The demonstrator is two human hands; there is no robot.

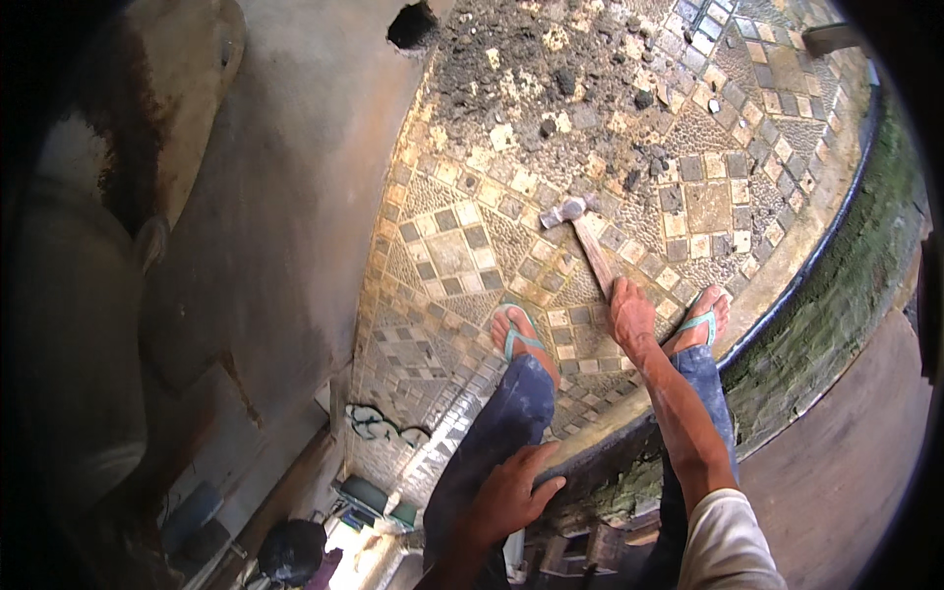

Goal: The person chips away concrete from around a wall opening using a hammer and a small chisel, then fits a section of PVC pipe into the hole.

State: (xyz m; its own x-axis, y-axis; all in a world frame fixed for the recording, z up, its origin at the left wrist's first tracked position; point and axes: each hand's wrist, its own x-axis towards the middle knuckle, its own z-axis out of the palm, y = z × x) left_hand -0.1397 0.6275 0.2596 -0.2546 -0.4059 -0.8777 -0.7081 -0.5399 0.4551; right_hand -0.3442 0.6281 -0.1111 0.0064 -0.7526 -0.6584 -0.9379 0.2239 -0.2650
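My right hand [630,313] is closed round the wooden handle of a hammer [594,254], low over the tiled floor. The hammer's metal head points away from me, toward a patch of broken, dark rubble [590,108]. My left hand [510,494] is free, its fingers spread, resting on or just above my left thigh. Beneath the hammer lies the patterned mosaic tile floor [452,253]. I cannot tell whether the hammer head touches the tiles.
My feet in light teal flip-flops [518,337] stand on the tiles. A grey wall [295,177] with a dark hole [411,26] rises on the left. A mossy green ledge [826,315] curves along the right edge. A patterned cloth-like item [379,425] lies at lower left.
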